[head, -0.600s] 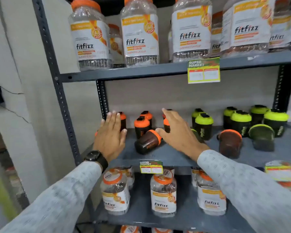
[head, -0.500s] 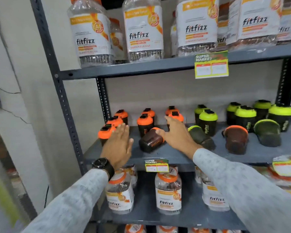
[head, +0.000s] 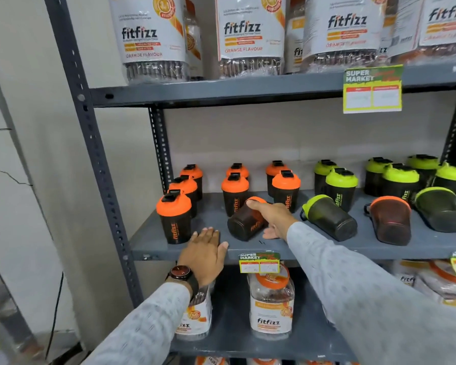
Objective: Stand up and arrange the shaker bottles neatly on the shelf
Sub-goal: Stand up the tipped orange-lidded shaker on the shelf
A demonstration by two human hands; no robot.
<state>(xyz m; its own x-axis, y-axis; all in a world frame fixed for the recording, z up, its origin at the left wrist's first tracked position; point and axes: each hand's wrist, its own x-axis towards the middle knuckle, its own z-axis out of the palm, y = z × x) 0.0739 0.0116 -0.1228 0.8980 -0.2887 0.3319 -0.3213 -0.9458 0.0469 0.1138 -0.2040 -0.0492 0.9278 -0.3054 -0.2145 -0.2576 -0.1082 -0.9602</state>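
Orange-capped shaker (head: pixel 248 219) lies tipped near the shelf (head: pixel 379 250) front, right hand (head: pixel 273 216) cupped over it. Left hand (head: pixel 206 255) hovers spread by the edge. Next, likely: tilt it upright, set it in line.

Upright shaker bottles (head: pixel 234 192) line the shelf (head: pixel 379 248) across the frame's middle. Four toppled bottles (head: pixel 329 218) lie before them, centre to right. Jars (head: pixel 250 35) stand on the shelf above.

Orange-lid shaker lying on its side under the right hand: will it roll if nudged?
Likely yes: the shaker is round and on its side on the flat shelf. Looks empty, so probably light. The right hand rests over it, seemingly steadying it.
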